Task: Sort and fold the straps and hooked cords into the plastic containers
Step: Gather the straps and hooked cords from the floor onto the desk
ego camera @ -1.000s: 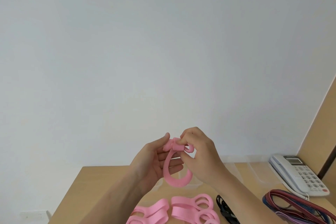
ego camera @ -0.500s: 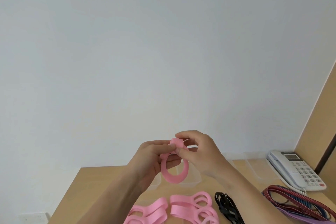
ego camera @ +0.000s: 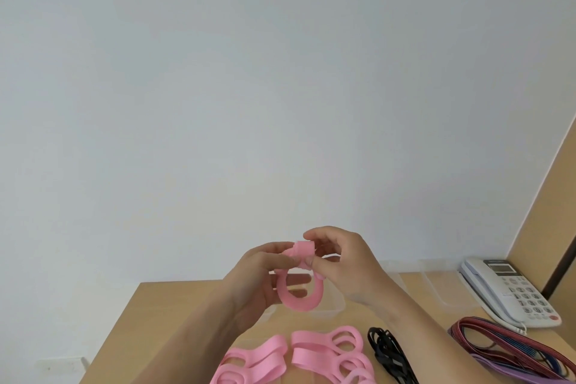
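Nearest me, at the bottom edge, I see a heap of pink straps (ego camera: 299, 355) lying loose on the wooden table (ego camera: 162, 315), with a bundle of black cord (ego camera: 386, 349) just beside them on the right and a coil of red, blue and purple cords (ego camera: 511, 343) further right, partly cut off by the frame. I judge all of these are waiting to be sorted

Above the table, both of my forearms reach forward and meet over one pink strap (ego camera: 300, 296). My left hand (ego camera: 258, 277) has its fingers curled behind the hanging loop and its thumb pressed on the folded top. My right hand (ego camera: 343, 262) pinches that same folded top between thumb and forefinger. The lower part of the strap hangs free as a rounded loop, held in the air, touching nothing below

I judge the step in hand is folding this strap into a compact bundle. The next move calls for tucking the hanging loop in while the pinch stays firm, since the springy band looks likely to pop open, and then lowering it into a container

Behind the hands sit clear plastic containers (ego camera: 336, 305), a second one (ego camera: 442, 287) to the right; I cannot tell what they hold. Beyond them a white telephone (ego camera: 511, 290) stands against the pale wall
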Demonstrator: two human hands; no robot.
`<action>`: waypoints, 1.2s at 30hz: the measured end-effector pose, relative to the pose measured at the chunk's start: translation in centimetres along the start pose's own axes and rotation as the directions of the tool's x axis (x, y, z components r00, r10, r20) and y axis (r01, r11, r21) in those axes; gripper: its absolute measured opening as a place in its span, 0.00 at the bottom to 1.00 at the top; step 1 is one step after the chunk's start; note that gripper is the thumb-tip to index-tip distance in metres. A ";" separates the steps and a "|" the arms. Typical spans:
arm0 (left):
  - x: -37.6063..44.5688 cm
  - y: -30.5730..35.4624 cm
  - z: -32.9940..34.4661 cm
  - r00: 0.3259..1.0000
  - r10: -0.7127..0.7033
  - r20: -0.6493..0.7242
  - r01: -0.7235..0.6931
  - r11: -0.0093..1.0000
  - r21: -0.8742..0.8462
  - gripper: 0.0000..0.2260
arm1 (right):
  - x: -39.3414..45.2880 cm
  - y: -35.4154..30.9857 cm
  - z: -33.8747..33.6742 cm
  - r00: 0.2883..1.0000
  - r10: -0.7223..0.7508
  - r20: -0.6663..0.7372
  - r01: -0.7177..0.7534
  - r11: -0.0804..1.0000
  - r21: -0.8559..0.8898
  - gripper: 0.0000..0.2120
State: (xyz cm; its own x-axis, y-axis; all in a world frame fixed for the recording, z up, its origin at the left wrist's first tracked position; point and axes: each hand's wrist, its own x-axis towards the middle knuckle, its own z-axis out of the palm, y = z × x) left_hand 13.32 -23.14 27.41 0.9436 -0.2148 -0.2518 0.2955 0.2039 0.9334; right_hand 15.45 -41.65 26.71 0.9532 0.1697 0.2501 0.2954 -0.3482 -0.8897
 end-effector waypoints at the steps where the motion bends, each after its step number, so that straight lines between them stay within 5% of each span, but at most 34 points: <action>1: -0.1 -0.1 0.1 1.000 -0.018 0.009 0.018 1.000 0.017 0.12 | 0.0 0.1 -0.1 1.000 0.005 -0.013 -0.005 1.000 0.012 0.15; 14: -0.5 -0.1 0.3 0.999 -0.033 0.024 0.037 0.984 -0.175 0.14 | -0.6 0.4 0.8 0.995 -0.102 0.004 0.102 0.993 -0.055 0.16; 19: -0.3 -0.4 0.0 0.999 -0.035 0.027 0.039 0.986 -0.162 0.14 | -0.5 1.3 1.3 0.962 -0.263 -0.079 0.252 0.959 -0.129 0.14; 25: 0.2 -1.5 -0.7 1.000 -0.019 -0.012 0.017 0.990 -0.137 0.15 | -1.0 2.0 1.9 0.933 -0.359 0.025 0.352 0.895 -0.276 0.15; 36: 0.6 -4.2 -3.4 0.992 -0.086 -0.093 0.074 0.990 -0.122 0.13 | -1.9 2.9 5.0 0.966 -0.125 0.226 0.211 0.887 -0.410 0.28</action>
State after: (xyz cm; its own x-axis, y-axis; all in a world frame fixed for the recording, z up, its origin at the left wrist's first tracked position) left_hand 13.18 -20.90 22.49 0.9246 -0.1414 -0.3538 0.3807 0.3027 0.8738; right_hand 14.21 -38.42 21.72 0.8694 0.4161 0.2665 0.4894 -0.6510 -0.5802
